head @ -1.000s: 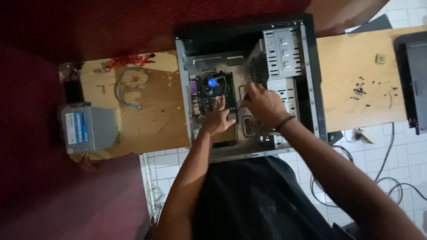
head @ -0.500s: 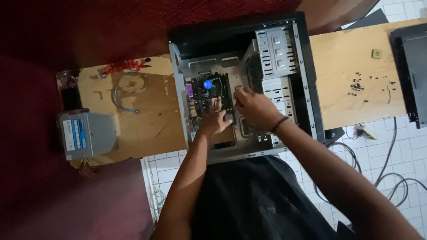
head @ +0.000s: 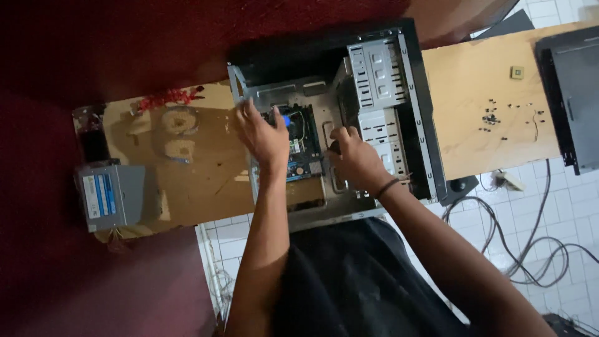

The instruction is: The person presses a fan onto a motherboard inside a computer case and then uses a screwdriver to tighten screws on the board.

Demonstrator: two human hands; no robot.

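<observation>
**A:** Starting at the left, we are leaving the grey box-shaped power supply with the blue label point(head: 112, 196) lying on the scuffed wooden tabletop point(head: 206, 181), well apart from our hands. Where are we working?

**B:** We are working inside the open grey metal computer case point(head: 374, 75) lying on its side. Our left hand point(head: 262, 134) is hovering with fingers spread wide and holding nothing, over the left edge of the small dark motherboard with the blue part at its middle point(head: 298, 150), which is sitting on the case floor.

**A:** And our right hand point(head: 355, 162)?

**B:** It is resting just to the right of the board, beside the perforated grey metal drive cage point(head: 377, 93). Its fingers are curled downward, and we cannot tell whether they are pinching anything, because the back of the hand is hiding them.

**A:** How are we handling this well, in our judgement?

**B:** We are thinking that the board is best touched only at its edges, with both hands kept level so it is not flexing or scraping the sheet metal. We are also keeping our wrists away from the sharp case rim.

**A:** Further right?

**B:** The scattered small dark screws point(head: 493, 115) are lying on the bare wood, well apart from the case, so we are avoiding sweeping them with a forearm.
</observation>
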